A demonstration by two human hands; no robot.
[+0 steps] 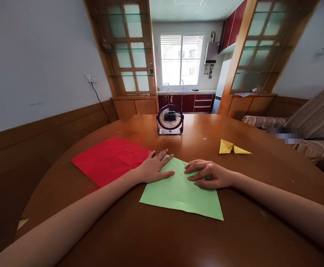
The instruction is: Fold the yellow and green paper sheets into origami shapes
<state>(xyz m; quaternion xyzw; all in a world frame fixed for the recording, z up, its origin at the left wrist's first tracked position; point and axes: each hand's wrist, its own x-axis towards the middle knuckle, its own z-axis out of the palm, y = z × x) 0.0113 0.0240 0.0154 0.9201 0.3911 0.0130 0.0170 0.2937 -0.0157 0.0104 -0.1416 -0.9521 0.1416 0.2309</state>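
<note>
A light green sheet of paper (178, 194) lies on the round wooden table (162, 237), its two far corners folded in to a point. My left hand (155, 167) lies flat on the left folded flap, fingers spread. On the right flap rests my right hand (208, 174), fingers curled and pressing along the centre line where the flaps meet. Neither hand grips anything.
A red sheet of paper (110, 159) lies to the left, touching the green one. A folded yellow paper piece (231, 147) sits to the right. A small purple desk fan (170, 119) stands at the table's far side. A sofa (312, 122) is at right.
</note>
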